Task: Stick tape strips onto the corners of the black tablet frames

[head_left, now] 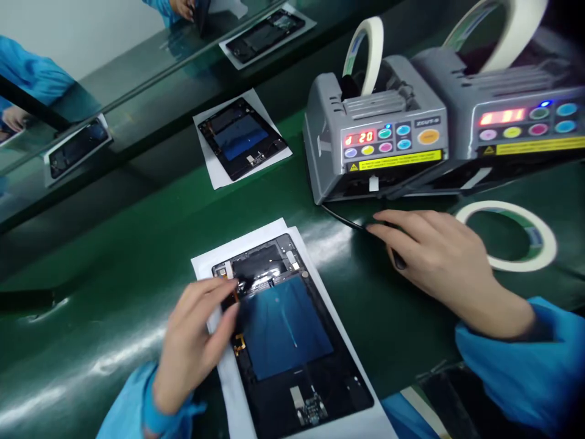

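1. Tablet — internals exposed, lying on white paper on green bench.
2. Left hand — over tablet's left edge, thumb and fingertips apart; contact impossible to tell.
3. Right hand: fingers clamped on slim black tool, pointing toward tape dispenser.
4. Tape roll: flat on bench, beside right hand.

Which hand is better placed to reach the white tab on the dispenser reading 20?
Probably the right hand: it is just below that dispenser, nearer the white tab, and appears to hold a slim dark item. The left hand is farther off, at the open device.
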Demonstrator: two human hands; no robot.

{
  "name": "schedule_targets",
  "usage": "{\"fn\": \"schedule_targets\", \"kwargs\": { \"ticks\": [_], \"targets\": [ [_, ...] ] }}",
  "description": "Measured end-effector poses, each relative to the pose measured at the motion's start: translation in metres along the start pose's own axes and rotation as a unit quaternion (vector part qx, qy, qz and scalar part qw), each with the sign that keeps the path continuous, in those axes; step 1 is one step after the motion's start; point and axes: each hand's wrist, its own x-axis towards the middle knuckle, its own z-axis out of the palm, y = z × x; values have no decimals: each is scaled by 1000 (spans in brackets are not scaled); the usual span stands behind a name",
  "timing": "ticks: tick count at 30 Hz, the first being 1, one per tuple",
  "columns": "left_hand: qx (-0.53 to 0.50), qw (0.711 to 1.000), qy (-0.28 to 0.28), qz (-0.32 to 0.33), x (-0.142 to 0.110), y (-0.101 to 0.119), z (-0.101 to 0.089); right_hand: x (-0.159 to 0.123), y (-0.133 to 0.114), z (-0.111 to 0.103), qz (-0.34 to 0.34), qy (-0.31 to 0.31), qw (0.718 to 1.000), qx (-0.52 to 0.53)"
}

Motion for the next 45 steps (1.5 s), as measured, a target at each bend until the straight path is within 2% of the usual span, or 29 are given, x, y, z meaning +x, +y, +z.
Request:
{"fn": "schedule_targets", "kwargs": {
  "ticks": [3, 4, 6, 9, 12, 15, 17, 22, 26, 34, 37, 38, 39, 40, 43, 44, 45],
  "targets": [
    [-42, 980, 14, -193, -54, -17, -24, -10, 10, 4, 16, -20, 1000, -7],
    [-53, 970, 2, -236, -70, -20, -27, -11, 11, 5, 25, -21, 999, 2],
    [-42, 962, -11, -271, -91, -21, -23, -12, 11, 5, 44, -22, 999, 21],
    [29, 973, -9, -230, -98, -10, -4, -9, -1, 0, 45, 1, 998, 48],
    [55, 981, -10, -185, -84, 1, 12, -2, -29, -5, -32, 29, 992, 117],
    [43, 985, -30, -167, -70, 6, 14, 4, -61, -5, -106, -11, 973, 204],
    [30, 985, -48, -163, -63, 6, 11, 6, -73, -1, -97, -36, 965, 239],
    [28, 979, -89, -180, -58, 6, 9, 4, -73, 6, -39, -48, 959, 276],
    [18, 974, -70, -213, -66, 10, 10, 0, -76, 7, -57, -37, 962, 265],
    [-153, 946, -75, -277, -67, 5, 7, -12, -90, 12, -107, -11, 971, 213],
    [-194, 939, -55, -279, -78, 4, 1, -14, -98, 11, -114, -6, 974, 194],
    [-230, 927, -42, -294, -86, 5, -4, -15, -101, 10, -115, -6, 976, 186],
    [-287, 903, -27, -319, -94, 8, -8, -15, -104, 9, -114, -5, 977, 179],
    [-361, 865, -14, -347, -103, 11, -13, -15, -106, 9, -113, -5, 978, 173],
    [-576, 707, -13, -410, -121, 24, -23, -16, -110, 9, -111, 1, 980, 166],
    [-610, 675, -28, -414, -121, 28, -23, -17, -110, 10, -110, 6, 980, 166],
    [-629, 657, -45, -413, -119, 31, -20, -18, -110, 11, -109, 11, 980, 167]
  ]
}}
